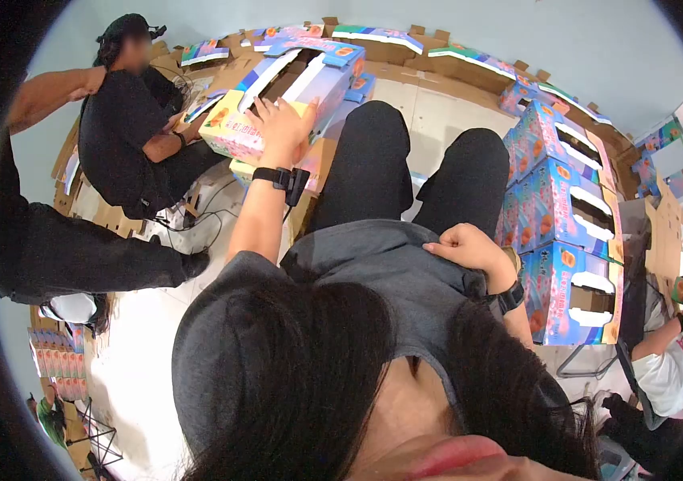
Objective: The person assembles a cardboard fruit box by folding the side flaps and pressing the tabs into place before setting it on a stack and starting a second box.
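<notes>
While the right hand (476, 247) rests curled against the grey shirt (357, 255), whether gripping it I cannot tell, the left hand (284, 132), well apart, lies spread flat on a printed box (321, 90) just left of the knees (377, 136). More boxes (551, 200) line the right side; farther off, a person (121, 136) in black sits near cardboard (405, 74).
</notes>
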Motion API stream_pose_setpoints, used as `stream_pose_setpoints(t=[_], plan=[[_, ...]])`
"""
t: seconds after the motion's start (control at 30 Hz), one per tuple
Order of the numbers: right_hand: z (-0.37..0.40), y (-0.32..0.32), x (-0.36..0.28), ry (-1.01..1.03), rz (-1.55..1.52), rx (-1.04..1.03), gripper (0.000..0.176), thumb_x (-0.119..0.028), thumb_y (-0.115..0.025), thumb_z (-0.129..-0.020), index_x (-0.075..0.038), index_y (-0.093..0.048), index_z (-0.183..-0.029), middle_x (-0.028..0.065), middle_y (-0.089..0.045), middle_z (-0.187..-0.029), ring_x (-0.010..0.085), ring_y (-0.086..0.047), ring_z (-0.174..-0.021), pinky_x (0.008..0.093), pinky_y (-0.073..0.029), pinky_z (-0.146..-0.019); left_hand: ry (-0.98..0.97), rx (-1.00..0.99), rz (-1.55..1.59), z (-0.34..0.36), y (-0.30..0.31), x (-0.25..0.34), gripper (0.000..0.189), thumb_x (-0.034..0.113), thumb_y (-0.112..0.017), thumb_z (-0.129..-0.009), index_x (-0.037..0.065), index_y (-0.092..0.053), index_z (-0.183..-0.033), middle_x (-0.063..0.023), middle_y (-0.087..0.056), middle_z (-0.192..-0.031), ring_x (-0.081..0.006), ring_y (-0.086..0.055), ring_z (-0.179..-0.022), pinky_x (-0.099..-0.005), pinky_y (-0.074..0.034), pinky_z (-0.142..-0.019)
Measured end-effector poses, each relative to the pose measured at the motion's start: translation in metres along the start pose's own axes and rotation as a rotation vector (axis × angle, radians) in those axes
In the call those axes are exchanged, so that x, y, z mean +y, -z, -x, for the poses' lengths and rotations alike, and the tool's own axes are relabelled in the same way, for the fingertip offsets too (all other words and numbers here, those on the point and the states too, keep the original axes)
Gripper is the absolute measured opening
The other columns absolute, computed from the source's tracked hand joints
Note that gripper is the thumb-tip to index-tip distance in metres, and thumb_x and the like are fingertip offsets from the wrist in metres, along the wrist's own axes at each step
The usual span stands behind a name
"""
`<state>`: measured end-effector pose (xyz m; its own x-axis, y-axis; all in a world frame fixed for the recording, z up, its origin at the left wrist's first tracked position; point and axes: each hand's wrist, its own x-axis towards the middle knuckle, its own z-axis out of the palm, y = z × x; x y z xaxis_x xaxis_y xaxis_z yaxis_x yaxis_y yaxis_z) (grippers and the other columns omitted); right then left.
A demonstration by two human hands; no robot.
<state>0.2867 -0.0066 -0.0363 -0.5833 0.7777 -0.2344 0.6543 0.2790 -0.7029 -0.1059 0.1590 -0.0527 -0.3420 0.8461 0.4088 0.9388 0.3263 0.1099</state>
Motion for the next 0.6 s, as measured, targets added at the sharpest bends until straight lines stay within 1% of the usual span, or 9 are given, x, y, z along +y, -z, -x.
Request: stream_pose_setpoints(t=[0.03,0.07,0.13,0.23,0.27,0.37,0.47,0.57,0.6], plan=[[0.000,0.000,0.000,0.011,-0.009,0.008,0.055,-0.041,-0.066,-0.089,0.001,-0.052,-0.056,0.0155,-0.038,-0.051,0.0210,-0.035,-0.044,0.0385,-0.033,-0.047,0.003,0.068,-0.077,-0.001,-0.003,0.003,0.101,0.076,-0.036,-0.085,-0.008,-0.043,-0.139,-0.0281,-0.044,-0.144,-0.0435,-0.038,-0.136,-0.0654,-0.013,-0.112],[0.001,0.000,0.002,0.021,-0.018,0.013,0.055,-0.041,-0.066,-0.089,0.001,-0.052,-0.057,0.0153,-0.038,-0.051,0.0205,-0.035,-0.045,0.0382,-0.033,-0.047,0.054,0.033,0.013,-0.005,-0.005,0.002,0.100,0.076,-0.038,-0.084,-0.009,-0.046,-0.136,-0.0294,-0.046,-0.141,-0.0449,-0.039,-0.135,-0.0660,-0.013,-0.112],[0.002,-0.001,0.006,0.038,-0.031,0.019,0.055,-0.041,-0.066,-0.089,0.001,-0.052,-0.057,0.0141,-0.037,-0.050,0.0193,-0.034,-0.045,0.0377,-0.032,-0.047,0.161,-0.039,0.188,-0.008,0.011,0.001,0.097,0.076,-0.041,-0.084,-0.009,-0.051,-0.129,-0.0320,-0.050,-0.135,-0.0479,-0.040,-0.132,-0.0673,-0.012,-0.111],[0.002,0.000,0.008,0.058,-0.051,0.023,0.054,-0.041,-0.066,-0.089,0.000,-0.052,-0.057,0.0130,-0.037,-0.050,0.0181,-0.033,-0.045,0.0369,-0.032,-0.047,0.212,0.006,0.140,-0.019,-0.006,-0.012,0.089,0.074,-0.045,-0.083,-0.007,-0.058,-0.117,-0.0264,-0.064,-0.118,-0.0429,-0.051,-0.123,-0.0710,-0.014,-0.107],[0.002,0.000,0.008,0.062,-0.060,0.025,0.054,-0.041,-0.066,-0.089,0.000,-0.052,-0.057,0.0128,-0.037,-0.050,0.0179,-0.033,-0.045,0.0367,-0.031,-0.047,0.203,-0.047,0.103,-0.025,-0.012,-0.015,0.089,0.074,-0.046,-0.082,-0.007,-0.060,-0.116,-0.0260,-0.065,-0.116,-0.0424,-0.055,-0.117,-0.0686,-0.020,-0.106],[0.004,-0.001,0.007,0.023,-0.071,0.040,0.054,-0.040,-0.067,-0.089,0.000,-0.051,-0.056,0.0129,-0.035,-0.050,0.0177,-0.032,-0.045,0.0367,-0.031,-0.046,0.182,-0.115,0.120,-0.032,-0.017,-0.020,0.088,0.073,-0.046,-0.082,-0.008,-0.062,-0.113,-0.0270,-0.065,-0.116,-0.0419,-0.055,-0.116,-0.0645,-0.027,-0.105],[0.003,-0.003,0.013,0.071,-0.081,0.059,0.055,-0.039,-0.067,-0.089,0.000,-0.049,-0.055,0.0128,-0.034,-0.049,0.0176,-0.031,-0.045,0.0371,-0.030,-0.046,0.184,-0.060,0.141,-0.023,-0.009,-0.020,0.086,0.072,-0.050,-0.082,-0.006,-0.063,-0.115,-0.0300,-0.063,-0.117,-0.0462,-0.055,-0.115,-0.0472,-0.041,-0.102],[0.002,-0.004,0.015,0.058,-0.083,0.066,0.056,-0.039,-0.067,-0.089,0.000,-0.047,-0.054,0.0125,-0.033,-0.049,0.0176,-0.029,-0.044,0.0376,-0.029,-0.046,0.203,0.016,0.250,-0.013,-0.004,-0.022,0.083,0.073,-0.051,-0.082,0.000,-0.064,-0.119,-0.0259,-0.064,-0.118,-0.0432,-0.055,-0.116,-0.0461,-0.042,-0.100],[0.002,-0.004,0.016,0.063,-0.079,0.067,0.056,-0.040,-0.067,-0.089,0.000,-0.046,-0.054,0.0125,-0.032,-0.049,0.0176,-0.029,-0.045,0.0378,-0.029,-0.046,0.223,0.029,0.279,-0.008,-0.003,-0.023,0.077,0.071,-0.049,-0.085,0.005,-0.065,-0.121,-0.0228,-0.065,-0.118,-0.0396,-0.056,-0.118,-0.0516,-0.034,-0.108]])
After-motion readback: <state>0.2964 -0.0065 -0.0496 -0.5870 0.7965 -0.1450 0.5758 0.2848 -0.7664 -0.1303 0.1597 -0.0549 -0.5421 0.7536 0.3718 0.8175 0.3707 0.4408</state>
